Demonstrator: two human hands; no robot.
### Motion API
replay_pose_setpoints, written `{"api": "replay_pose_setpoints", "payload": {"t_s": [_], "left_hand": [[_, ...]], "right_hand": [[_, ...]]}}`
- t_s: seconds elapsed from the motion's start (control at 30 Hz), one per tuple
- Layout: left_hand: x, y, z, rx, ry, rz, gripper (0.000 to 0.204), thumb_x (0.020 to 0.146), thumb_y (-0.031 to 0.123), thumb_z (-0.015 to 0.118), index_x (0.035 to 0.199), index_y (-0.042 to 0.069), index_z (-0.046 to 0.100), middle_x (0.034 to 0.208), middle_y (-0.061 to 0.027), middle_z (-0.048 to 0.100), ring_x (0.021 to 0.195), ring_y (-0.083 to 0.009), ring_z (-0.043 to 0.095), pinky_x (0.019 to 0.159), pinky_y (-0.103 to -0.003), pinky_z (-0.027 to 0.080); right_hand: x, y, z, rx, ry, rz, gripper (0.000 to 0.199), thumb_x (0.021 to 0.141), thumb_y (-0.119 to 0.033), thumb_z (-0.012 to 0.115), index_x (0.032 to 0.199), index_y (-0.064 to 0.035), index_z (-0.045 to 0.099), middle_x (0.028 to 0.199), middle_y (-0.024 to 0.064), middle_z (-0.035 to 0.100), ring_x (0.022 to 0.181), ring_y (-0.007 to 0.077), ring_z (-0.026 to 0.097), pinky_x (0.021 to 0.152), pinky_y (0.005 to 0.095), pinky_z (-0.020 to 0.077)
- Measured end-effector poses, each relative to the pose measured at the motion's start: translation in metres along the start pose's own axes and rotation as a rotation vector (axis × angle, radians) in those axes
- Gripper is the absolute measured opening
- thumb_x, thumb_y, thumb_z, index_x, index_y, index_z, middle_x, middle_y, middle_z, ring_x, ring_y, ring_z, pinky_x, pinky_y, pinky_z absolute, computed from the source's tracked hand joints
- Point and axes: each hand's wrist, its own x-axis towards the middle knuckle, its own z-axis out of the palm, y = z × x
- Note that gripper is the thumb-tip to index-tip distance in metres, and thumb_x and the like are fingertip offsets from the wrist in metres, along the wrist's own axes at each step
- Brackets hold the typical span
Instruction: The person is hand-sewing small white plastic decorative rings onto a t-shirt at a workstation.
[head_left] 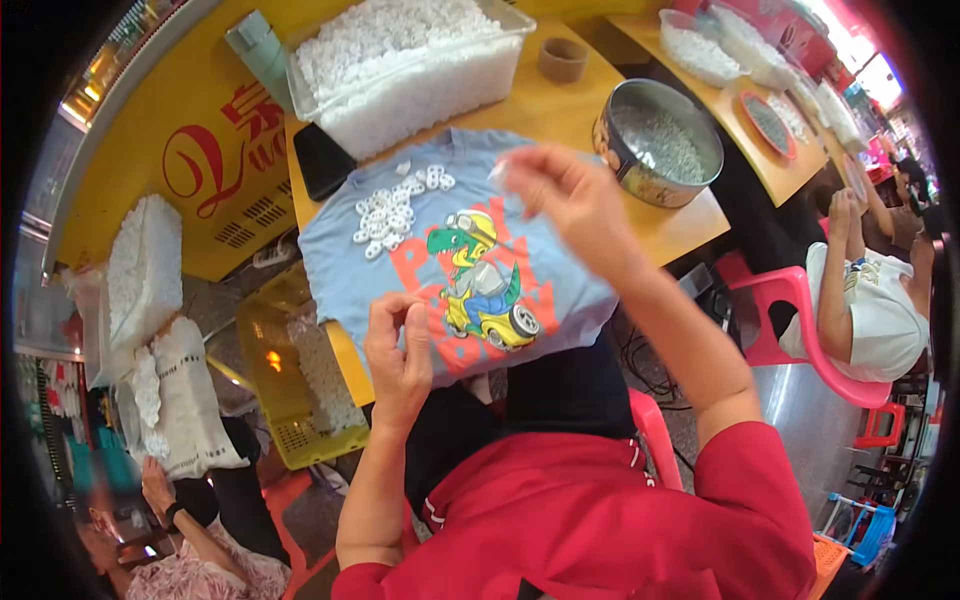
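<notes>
A light blue cloth with a cartoon dinosaur print lies spread over the yellow table edge. On its far left part sits a pile of small white plastic rings. My right hand is raised above the cloth, blurred, pinching a small white piece between thumb and fingers. My left hand hovers over the near edge of the cloth with fingers curled, holding a small white ring at the fingertips.
A clear tub of white parts stands at the back, a round metal tin of small grey parts to the right. A black phone lies beside the cloth. A yellow crate sits below left. Other people sit right and lower left.
</notes>
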Motion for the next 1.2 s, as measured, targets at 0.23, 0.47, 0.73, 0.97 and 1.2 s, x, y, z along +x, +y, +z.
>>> {"api": "replay_pose_setpoints", "payload": {"t_s": [0.23, 0.47, 0.73, 0.97, 1.2], "left_hand": [[0.004, -0.005, -0.009, -0.107, 0.004, -0.154, 0.011, 0.100, 0.013, 0.046, 0.102, 0.004, 0.052, 0.079, 0.0012, 0.048, 0.070, -0.0050, 0.044, 0.064, -0.020, 0.039], [0.005, -0.002, -0.006, -0.119, 0.007, -0.154, 0.015, 0.100, 0.012, 0.045, 0.102, 0.001, 0.055, 0.073, -0.0002, 0.050, 0.065, -0.0062, 0.044, 0.059, -0.021, 0.039], [0.007, -0.005, -0.012, -0.226, 0.058, -0.188, 0.019, 0.102, 0.015, 0.042, 0.102, 0.001, 0.055, 0.072, 0.0002, 0.050, 0.064, -0.0063, 0.044, 0.059, -0.021, 0.040], [0.005, -0.017, -0.015, -0.354, 0.120, -0.183, 0.027, 0.104, 0.022, 0.039, 0.087, 0.003, 0.050, 0.070, -0.0008, 0.049, 0.061, -0.0074, 0.046, 0.057, -0.022, 0.040], [0.003, -0.023, -0.018, -0.448, 0.088, -0.153, 0.032, 0.104, 0.025, 0.039, 0.080, 0.005, 0.045, 0.065, -0.0005, 0.047, 0.056, -0.0077, 0.045, 0.054, -0.022, 0.039]], "right_hand": [[0.157, -0.010, -0.129, -0.614, 0.458, -0.261, 0.029, 0.086, -0.024, 0.068, 0.104, -0.0019, 0.066, 0.080, -0.0019, 0.063, 0.064, 0.0036, 0.051, 0.057, 0.0193, 0.0430], [0.225, 0.010, -0.166, -0.566, 0.415, -0.024, 0.032, 0.082, -0.028, 0.065, 0.104, -0.0051, 0.070, 0.086, 0.0065, 0.070, 0.074, 0.0137, 0.065, 0.074, 0.0298, 0.0516], [0.169, -0.008, -0.100, -0.480, 0.071, -0.198, 0.025, 0.091, -0.020, 0.061, 0.108, -0.0021, 0.066, 0.091, 0.0022, 0.067, 0.079, 0.0069, 0.061, 0.067, 0.0220, 0.0504], [0.090, 0.013, -0.003, -0.531, -0.499, -0.176, 0.018, 0.088, -0.015, 0.064, 0.096, 0.0013, 0.066, 0.078, 0.0054, 0.066, 0.069, 0.0090, 0.059, 0.063, 0.0254, 0.0484], [0.075, 0.047, 0.059, -0.709, -0.644, -0.296, 0.018, 0.082, -0.018, 0.062, 0.091, -0.0037, 0.068, 0.083, 0.0163, 0.068, 0.077, 0.0329, 0.064, 0.070, 0.0403, 0.0502]]}}
